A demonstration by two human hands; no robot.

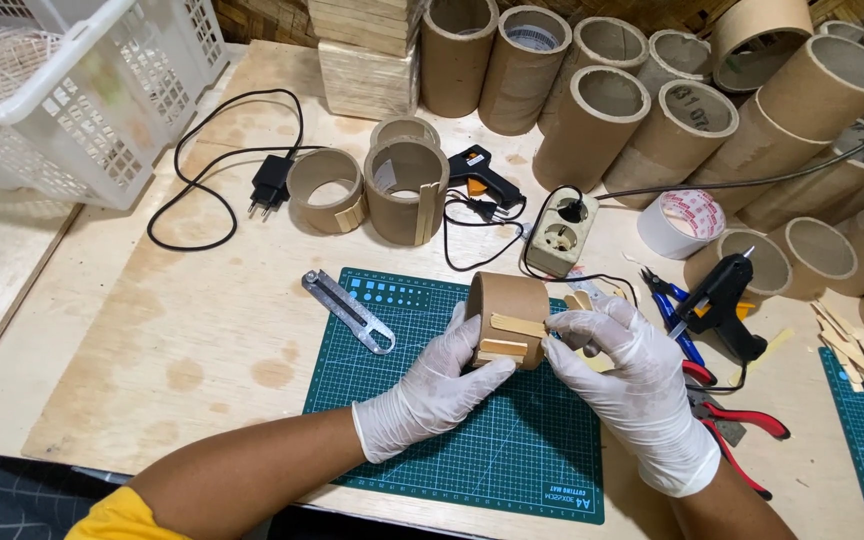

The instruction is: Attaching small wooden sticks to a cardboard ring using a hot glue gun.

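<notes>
Both hands wear white gloves above a green cutting mat (432, 440). My left hand (430, 392) cradles a short brown cardboard ring (505, 302) from below and the left. On the ring's side lie two pale wooden sticks (512, 333). My right hand (627, 372) presses its fingertips on the upper stick's right end. A few loose sticks lie just behind my right hand.
A metal utility knife (347, 310) lies on the mat's left corner. Two cardboard rings (327, 188) and a small glue gun (482, 172) sit behind. A black glue gun (720, 297), pliers (737, 415), a power socket (562, 235), tape (682, 222), cardboard tubes (612, 110) and a white basket (72, 90) surround.
</notes>
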